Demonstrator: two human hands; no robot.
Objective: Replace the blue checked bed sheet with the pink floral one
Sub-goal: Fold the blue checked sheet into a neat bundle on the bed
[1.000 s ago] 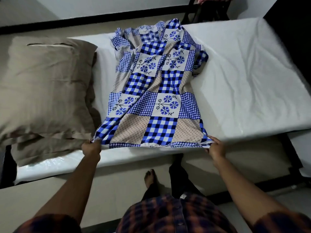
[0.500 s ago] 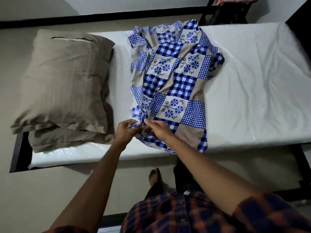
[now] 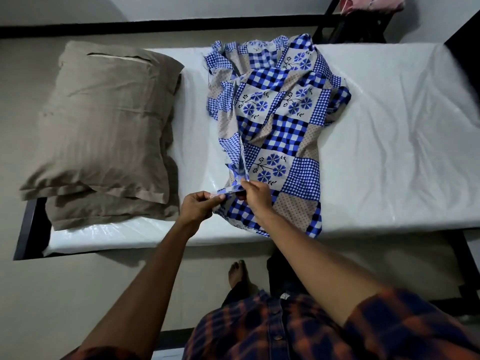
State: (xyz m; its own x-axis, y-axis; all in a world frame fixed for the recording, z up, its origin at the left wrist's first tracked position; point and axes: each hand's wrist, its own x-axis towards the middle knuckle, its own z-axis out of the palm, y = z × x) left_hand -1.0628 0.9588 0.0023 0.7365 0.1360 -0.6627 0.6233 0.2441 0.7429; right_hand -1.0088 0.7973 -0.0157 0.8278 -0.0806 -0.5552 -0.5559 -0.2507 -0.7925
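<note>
The blue checked bed sheet (image 3: 280,118) lies folded lengthwise in a narrow strip across the middle of the bare white mattress (image 3: 394,141). My left hand (image 3: 198,206) and my right hand (image 3: 255,194) are side by side at the sheet's near end, both pinching its corners together just above the mattress edge. A bit of pink floral fabric (image 3: 374,3) shows on a dark stand beyond the bed at the top right, mostly cut off by the frame.
Two stacked taupe pillows (image 3: 104,120) lie at the left end of the mattress. The dark bed frame (image 3: 26,229) shows at the left and right ends. My bare foot (image 3: 237,275) stands on the pale floor by the bed.
My hands, first wide apart on the two near corners, came together and brought the corners to the centre-left, folding the sheet narrower. The camera view shifted left.
</note>
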